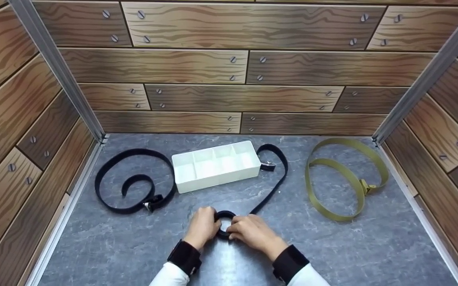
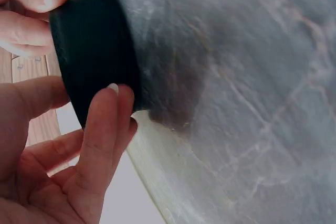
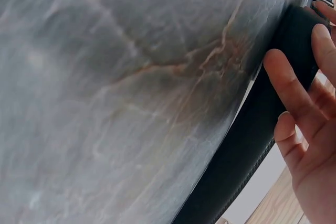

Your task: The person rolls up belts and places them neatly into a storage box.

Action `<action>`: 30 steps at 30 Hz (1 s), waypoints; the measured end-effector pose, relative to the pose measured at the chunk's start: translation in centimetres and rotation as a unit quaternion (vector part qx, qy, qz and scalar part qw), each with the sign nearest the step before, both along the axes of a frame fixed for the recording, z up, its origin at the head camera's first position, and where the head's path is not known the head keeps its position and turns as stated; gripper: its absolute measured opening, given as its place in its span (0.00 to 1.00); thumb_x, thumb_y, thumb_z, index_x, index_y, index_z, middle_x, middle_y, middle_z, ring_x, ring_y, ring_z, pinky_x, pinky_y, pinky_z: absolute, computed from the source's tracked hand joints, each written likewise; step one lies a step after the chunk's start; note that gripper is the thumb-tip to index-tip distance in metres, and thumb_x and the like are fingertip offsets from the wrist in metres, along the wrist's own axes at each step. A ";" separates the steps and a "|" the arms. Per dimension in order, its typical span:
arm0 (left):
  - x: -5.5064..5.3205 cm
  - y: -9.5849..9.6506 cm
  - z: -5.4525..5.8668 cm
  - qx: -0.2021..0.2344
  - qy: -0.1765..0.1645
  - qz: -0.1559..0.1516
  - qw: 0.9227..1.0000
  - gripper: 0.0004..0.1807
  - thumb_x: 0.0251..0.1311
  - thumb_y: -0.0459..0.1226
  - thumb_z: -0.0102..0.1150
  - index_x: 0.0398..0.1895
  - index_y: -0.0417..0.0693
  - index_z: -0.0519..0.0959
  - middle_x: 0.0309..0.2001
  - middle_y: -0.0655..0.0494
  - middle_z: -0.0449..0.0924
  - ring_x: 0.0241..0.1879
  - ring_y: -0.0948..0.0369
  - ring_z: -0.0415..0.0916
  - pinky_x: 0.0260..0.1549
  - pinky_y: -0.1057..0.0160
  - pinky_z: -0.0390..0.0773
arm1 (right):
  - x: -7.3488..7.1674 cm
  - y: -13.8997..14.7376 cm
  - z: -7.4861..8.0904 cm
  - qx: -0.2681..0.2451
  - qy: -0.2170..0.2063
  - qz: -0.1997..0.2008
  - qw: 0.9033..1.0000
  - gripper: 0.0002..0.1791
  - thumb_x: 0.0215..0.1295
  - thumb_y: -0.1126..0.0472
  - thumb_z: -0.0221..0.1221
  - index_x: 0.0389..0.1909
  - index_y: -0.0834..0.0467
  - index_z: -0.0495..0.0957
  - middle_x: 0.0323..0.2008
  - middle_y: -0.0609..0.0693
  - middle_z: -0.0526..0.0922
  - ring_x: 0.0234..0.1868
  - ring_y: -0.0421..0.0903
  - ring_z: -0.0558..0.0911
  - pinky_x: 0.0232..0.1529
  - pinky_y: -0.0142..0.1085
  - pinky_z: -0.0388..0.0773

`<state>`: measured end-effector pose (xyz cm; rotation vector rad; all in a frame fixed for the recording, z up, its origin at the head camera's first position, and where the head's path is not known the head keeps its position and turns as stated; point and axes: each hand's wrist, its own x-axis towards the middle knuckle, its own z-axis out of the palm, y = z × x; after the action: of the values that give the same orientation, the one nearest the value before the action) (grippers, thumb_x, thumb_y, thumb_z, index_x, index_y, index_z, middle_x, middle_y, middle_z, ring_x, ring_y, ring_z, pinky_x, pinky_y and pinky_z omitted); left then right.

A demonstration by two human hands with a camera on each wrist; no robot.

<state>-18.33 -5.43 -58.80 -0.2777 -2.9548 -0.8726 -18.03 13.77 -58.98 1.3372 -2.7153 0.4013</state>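
Left hand (image 1: 204, 225) and right hand (image 1: 252, 229) hold one black belt (image 1: 225, 214) of two; near tabletop (image 1: 117, 250) edges: right, one olive belt (image 1: 364, 186); back, one white tray (image 1: 218, 180)

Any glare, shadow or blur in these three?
Head: mostly clear, pale glare on the grey surface at bottom centre; left wrist: surface soft, dark shadow beside the coiled black belt, whose face shows little detail; right wrist: surface blurry, darker patch near the belt.

Left grip (image 1: 203, 226) near right grip (image 1: 254, 232)
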 end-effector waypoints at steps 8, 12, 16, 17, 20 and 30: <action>-0.5 -0.1 0.1 -0.024 -0.024 -0.030 0.999 0.04 0.48 0.30 0.64 0.21 0.45 0.79 0.27 0.47 0.82 0.29 0.48 0.80 0.29 0.51 0.77 | -0.2 0.6 0.0 -0.004 -0.023 0.002 1.000 0.11 0.61 0.53 0.65 0.45 0.46 0.86 0.42 0.42 0.81 0.34 0.40 0.81 0.34 0.34 0.76; -0.8 -0.3 0.0 -0.035 -0.023 -0.052 0.998 0.04 0.49 0.29 0.64 0.22 0.46 0.81 0.29 0.48 0.83 0.30 0.48 0.81 0.29 0.51 0.77 | -0.1 0.9 0.0 -0.003 -0.020 0.005 1.000 0.12 0.61 0.55 0.65 0.46 0.46 0.86 0.46 0.42 0.82 0.36 0.41 0.82 0.36 0.35 0.77; -0.8 -0.4 -0.1 -0.043 -0.012 -0.070 0.997 0.04 0.52 0.29 0.62 0.29 0.46 0.84 0.32 0.47 0.84 0.33 0.48 0.81 0.31 0.51 0.78 | 0.2 0.6 -0.2 -0.010 -0.019 0.006 1.000 0.12 0.60 0.54 0.66 0.44 0.45 0.87 0.40 0.42 0.81 0.32 0.40 0.80 0.33 0.33 0.75; -0.7 -0.4 -0.1 -0.042 -0.009 -0.071 0.997 0.04 0.53 0.30 0.62 0.31 0.45 0.84 0.32 0.47 0.83 0.33 0.48 0.81 0.32 0.51 0.78 | 0.2 0.4 -0.2 -0.011 -0.015 0.006 1.000 0.11 0.59 0.53 0.66 0.44 0.45 0.87 0.38 0.41 0.80 0.31 0.39 0.79 0.32 0.32 0.74; -0.4 -0.3 -0.2 -0.025 -0.010 -0.054 0.998 0.03 0.56 0.32 0.63 0.34 0.42 0.81 0.32 0.45 0.82 0.34 0.47 0.81 0.33 0.50 0.78 | 0.4 0.0 -0.3 -0.003 0.001 0.000 1.000 0.11 0.59 0.51 0.66 0.43 0.43 0.87 0.35 0.41 0.78 0.27 0.38 0.76 0.29 0.32 0.70; -0.2 -0.3 0.1 -0.001 -0.006 -0.031 0.999 0.04 0.48 0.27 0.62 0.27 0.42 0.79 0.30 0.44 0.83 0.30 0.46 0.81 0.28 0.50 0.77 | 0.4 0.1 -0.1 0.003 -0.007 -0.016 1.000 0.11 0.61 0.52 0.65 0.45 0.44 0.86 0.40 0.40 0.80 0.31 0.39 0.80 0.31 0.33 0.75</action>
<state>-18.49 -5.74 -58.70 -0.3688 -2.9730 -0.8807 -17.61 13.86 -59.11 1.2952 -2.7471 0.4018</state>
